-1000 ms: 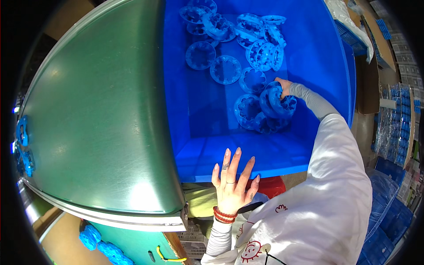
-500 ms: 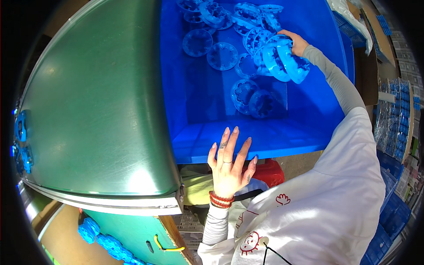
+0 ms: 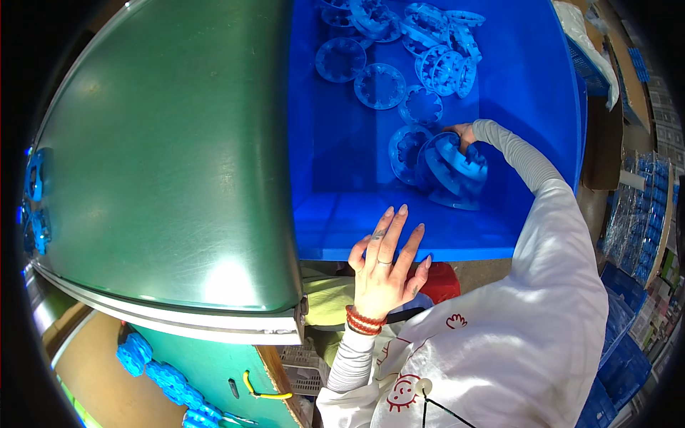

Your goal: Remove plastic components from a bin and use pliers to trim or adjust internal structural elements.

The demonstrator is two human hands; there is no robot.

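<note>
While the left hand (image 3: pixel 385 274) lies flat on the near edge of the big blue bin (image 3: pixel 542 107) with its fingers (image 3: pixel 399 228) spread wide and holding nothing, the right hand (image 3: pixel 465 135) reaches deep inside the bin. Its fingers are closed on a stack of blue toothed rings (image 3: pixel 453 171) near the bin's floor, close to the near wall. More blue rings (image 3: pixel 378 85) lie loose farther back in the bin. A shiny green metal cover (image 3: pixel 164 164) sits just left of the bin. Red bands (image 3: pixel 364 321) circle the left wrist.
</note>
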